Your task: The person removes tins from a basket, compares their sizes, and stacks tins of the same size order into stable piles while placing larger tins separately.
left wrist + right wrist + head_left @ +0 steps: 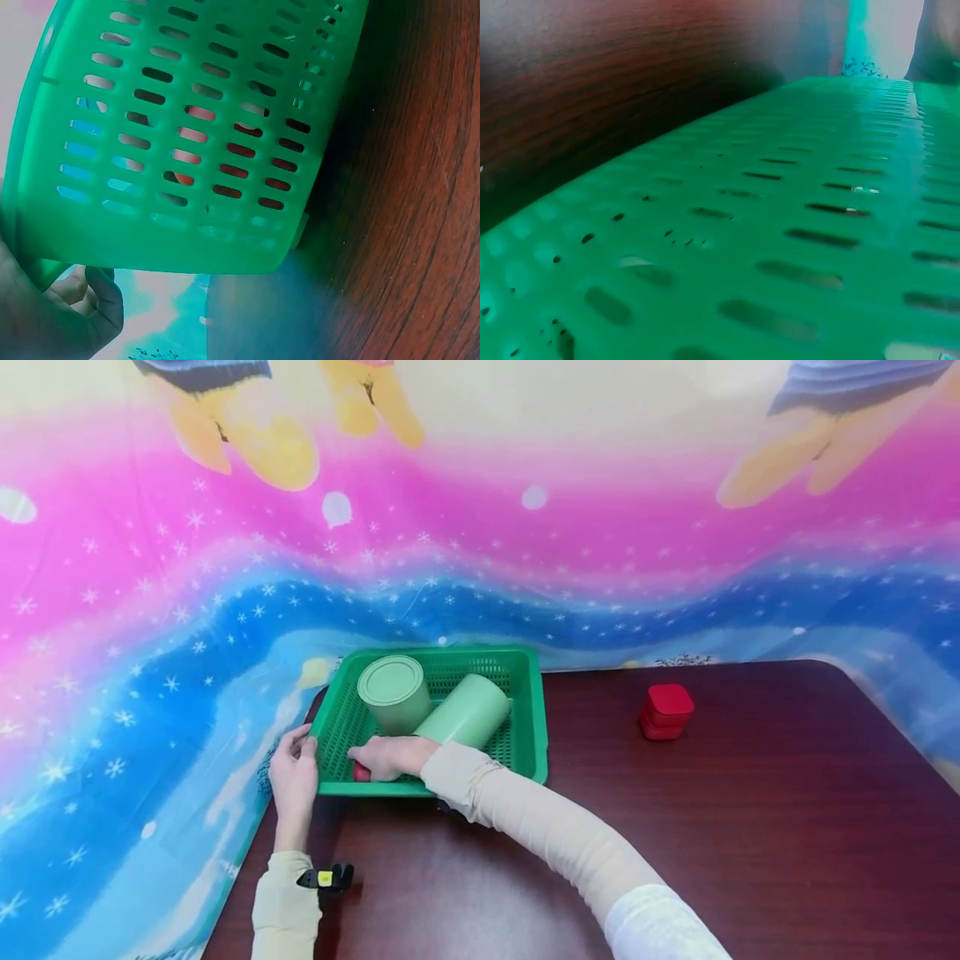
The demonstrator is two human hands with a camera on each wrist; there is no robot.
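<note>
A green slotted plastic basket (542, 718) stands on the table. My left hand (294, 772) grips its left rim; in the left wrist view the fingers (105, 307) curl at the rim's corner. Reaching inside over the near wall, my right hand (386, 756) holds a small red object (362, 772) at the basket's front left, mostly hidden by the hand. Behind it a pale green canister (393, 693) stands upright, and beside that a second pale green canister (472, 706) lies tilted on its side. The basket's slotted wall (727, 225) fills most of the right wrist view.
A red squarish container (666, 712) sits on the dark wooden table (712, 827), well to the right of the basket. Behind the table and along its left side hangs a colourful printed cloth (480, 535). My right forearm crosses the basket's near edge.
</note>
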